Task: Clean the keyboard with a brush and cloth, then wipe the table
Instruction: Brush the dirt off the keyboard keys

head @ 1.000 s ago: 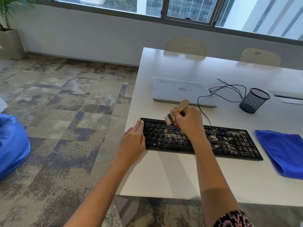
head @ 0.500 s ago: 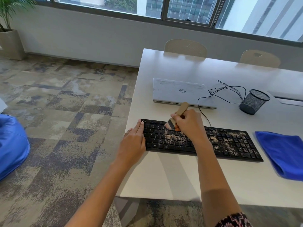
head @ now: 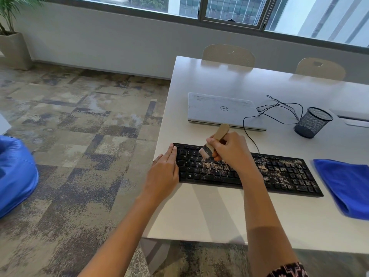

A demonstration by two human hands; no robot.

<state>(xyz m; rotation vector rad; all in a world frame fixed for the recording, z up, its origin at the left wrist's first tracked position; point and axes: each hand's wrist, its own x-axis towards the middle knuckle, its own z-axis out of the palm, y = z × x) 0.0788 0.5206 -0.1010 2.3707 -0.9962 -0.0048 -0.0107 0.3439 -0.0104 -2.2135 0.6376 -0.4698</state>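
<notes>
Both forearms bare, reaching forward. Left hand [head: 163,170] flat, palm down, fingers straight and together, tips resting on the left end of the keyboard [head: 279,172]. Right hand [head: 231,150] knuckles up, fingers curled round the brush [head: 219,134]. Patterned sleeve at right elbow.

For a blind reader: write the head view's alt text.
The right hand holds a wooden-handled brush on a crumb-covered black keyboard; the left hand rests flat on its left end. A blue cloth lies beside it on the white table.
</notes>
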